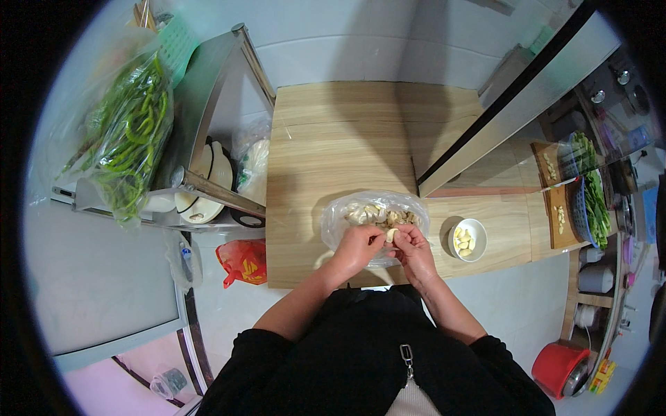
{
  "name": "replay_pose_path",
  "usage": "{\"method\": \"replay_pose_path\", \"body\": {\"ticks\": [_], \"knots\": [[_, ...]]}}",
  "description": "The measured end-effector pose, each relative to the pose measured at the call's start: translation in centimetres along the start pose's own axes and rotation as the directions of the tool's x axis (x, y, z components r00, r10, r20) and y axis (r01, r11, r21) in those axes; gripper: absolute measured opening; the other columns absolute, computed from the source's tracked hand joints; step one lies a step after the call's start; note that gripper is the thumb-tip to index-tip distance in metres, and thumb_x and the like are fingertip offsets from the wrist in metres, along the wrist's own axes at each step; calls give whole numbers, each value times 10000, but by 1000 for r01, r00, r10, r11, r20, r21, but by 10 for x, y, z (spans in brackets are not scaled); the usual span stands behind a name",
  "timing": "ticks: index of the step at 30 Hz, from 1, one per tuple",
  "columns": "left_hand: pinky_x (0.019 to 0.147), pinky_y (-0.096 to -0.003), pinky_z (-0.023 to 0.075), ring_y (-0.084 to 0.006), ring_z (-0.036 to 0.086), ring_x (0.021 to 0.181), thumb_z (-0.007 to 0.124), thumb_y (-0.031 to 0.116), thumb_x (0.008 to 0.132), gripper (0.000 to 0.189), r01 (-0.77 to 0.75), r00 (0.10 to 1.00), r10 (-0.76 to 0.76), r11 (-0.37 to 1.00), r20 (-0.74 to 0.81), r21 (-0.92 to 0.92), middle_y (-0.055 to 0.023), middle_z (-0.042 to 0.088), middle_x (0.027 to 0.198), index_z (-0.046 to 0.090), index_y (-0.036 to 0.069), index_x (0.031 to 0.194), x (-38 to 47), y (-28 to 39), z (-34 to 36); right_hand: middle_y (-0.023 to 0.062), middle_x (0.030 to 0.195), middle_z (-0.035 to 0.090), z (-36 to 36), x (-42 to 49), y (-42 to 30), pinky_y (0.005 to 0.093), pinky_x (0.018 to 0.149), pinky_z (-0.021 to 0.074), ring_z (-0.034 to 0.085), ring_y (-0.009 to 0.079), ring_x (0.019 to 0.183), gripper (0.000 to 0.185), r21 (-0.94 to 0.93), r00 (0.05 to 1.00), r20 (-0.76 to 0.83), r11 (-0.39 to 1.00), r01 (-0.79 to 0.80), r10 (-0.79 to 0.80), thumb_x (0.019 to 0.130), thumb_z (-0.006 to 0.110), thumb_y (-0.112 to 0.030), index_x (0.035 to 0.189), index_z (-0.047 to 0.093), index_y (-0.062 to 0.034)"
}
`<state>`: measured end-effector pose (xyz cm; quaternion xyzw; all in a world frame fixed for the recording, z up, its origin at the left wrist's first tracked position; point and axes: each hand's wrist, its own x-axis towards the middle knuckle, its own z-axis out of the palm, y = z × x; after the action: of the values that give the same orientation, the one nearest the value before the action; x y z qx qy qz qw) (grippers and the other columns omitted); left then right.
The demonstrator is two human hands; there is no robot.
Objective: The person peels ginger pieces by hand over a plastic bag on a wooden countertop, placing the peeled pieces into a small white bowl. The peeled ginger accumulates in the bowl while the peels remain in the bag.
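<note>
A pale garlic clove is pinched between the fingertips of my left hand and my right hand. Both hands hover over the near side of an opened clear plastic bag. Inside that bag lie unpeeled garlic cloves and bits of skin, partly hidden by my fingers. To the right of my right hand, a small white bowl holds several peeled garlic cloves.
The wood-grain table meets a dark-edged glass panel at right. Beyond are a cutting board with garlic and a blue basket of leafy greens. At left, bagged green peppers rest on a metal rack, above a red bag.
</note>
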<state>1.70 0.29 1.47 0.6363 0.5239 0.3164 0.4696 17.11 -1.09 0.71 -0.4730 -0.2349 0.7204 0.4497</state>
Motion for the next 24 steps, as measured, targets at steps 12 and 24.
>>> {"method": "replay_pose_path", "body": {"ticks": [12, 24], "knots": [[526, -239, 404, -68, 479, 589, 564, 137, 805, 158, 88, 996, -84, 991, 38, -97, -92, 567, 641, 609, -12, 832, -4, 5, 0, 52, 856, 582, 1, -1, -2, 232, 597, 500, 597, 150, 743, 118, 155, 998, 59, 987, -46, 37, 861, 491, -82, 975, 509, -59], [614, -307, 459, -223, 582, 700, 555, 79, 790, 139, -31, 999, 33, 998, -41, 60, -153, 592, 845, 582, 6, 905, -7, 15, -2, 46, 837, 570, -3, 13, -1, 239, 618, 496, 583, 142, 734, 103, 250, 997, 11, 965, -79, 78, 863, 493, -103, 953, 513, -57]]}}
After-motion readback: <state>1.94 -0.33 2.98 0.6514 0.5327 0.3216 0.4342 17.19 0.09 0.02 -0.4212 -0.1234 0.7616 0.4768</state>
